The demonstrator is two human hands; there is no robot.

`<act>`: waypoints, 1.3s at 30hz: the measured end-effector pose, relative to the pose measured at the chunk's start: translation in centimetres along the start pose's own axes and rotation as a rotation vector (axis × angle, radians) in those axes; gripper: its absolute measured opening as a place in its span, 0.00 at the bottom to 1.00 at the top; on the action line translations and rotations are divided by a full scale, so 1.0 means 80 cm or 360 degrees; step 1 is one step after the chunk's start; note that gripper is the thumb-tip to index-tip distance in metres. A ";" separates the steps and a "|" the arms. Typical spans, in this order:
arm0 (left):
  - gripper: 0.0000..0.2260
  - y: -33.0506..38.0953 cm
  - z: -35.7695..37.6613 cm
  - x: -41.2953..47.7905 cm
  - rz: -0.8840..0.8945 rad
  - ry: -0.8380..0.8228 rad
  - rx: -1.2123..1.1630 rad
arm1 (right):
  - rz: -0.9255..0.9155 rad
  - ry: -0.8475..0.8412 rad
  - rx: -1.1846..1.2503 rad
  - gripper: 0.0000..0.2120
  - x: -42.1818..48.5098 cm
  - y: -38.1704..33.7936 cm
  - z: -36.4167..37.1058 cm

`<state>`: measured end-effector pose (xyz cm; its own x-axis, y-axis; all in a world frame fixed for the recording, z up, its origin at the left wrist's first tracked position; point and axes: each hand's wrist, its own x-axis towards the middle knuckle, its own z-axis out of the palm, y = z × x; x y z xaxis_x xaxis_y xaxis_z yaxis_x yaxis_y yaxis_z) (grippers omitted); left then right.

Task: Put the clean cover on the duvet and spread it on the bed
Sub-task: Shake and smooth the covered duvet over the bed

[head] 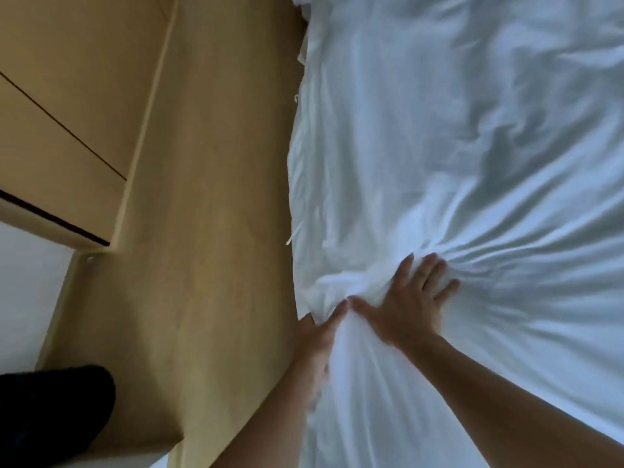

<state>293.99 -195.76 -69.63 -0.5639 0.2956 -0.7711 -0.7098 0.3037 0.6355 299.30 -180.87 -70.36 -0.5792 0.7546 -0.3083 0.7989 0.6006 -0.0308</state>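
We see the white duvet cover [456, 130] spread over the right half of the view, running from the near edge to the far one. It is creased all over. Its left border hangs beside the wooden floor [209, 197].

Our right hand [410, 304] lies flat on the cover near that border, palm down and fingers fanned apart, pressing into the cloth. Folds radiate to the right from under its fingertips.

Our left hand [319, 339] is just beside it, at the very edge of the cover. Its thumb lies on top of the fabric and almost meets the right thumb. It grips the cloth there, and the other fingers are mostly hidden by the fabric. A bunched ridge of cloth rises between the two thumbs.

Short white ties [292, 235] stick out from the cover's left border farther along.

On the far left stands a pale wooden cabinet [67, 113] with dark seams between its panels. A blurred black shape [50, 410] sits on the floor at the near left.
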 end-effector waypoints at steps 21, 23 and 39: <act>0.19 0.458 0.052 0.313 0.0094 -0.0508 0.0138 | 0.0143 0.0252 0.0266 0.58 0.320 -0.141 -0.095; 0.16 0.441 0.038 0.321 0.0012 -0.0328 0.0227 | 0.0152 0.0242 0.0307 0.56 0.362 -0.159 -0.113; 0.22 0.684 0.039 0.556 -0.0284 -0.0681 0.0446 | 0.0490 0.0218 0.0519 0.56 0.753 -0.319 -0.237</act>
<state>231.34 -163.18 -69.05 -0.1808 0.5422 -0.8205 -0.6063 0.5955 0.5271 240.91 -145.75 -70.13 -0.3056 0.9259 -0.2220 0.9335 0.2453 -0.2616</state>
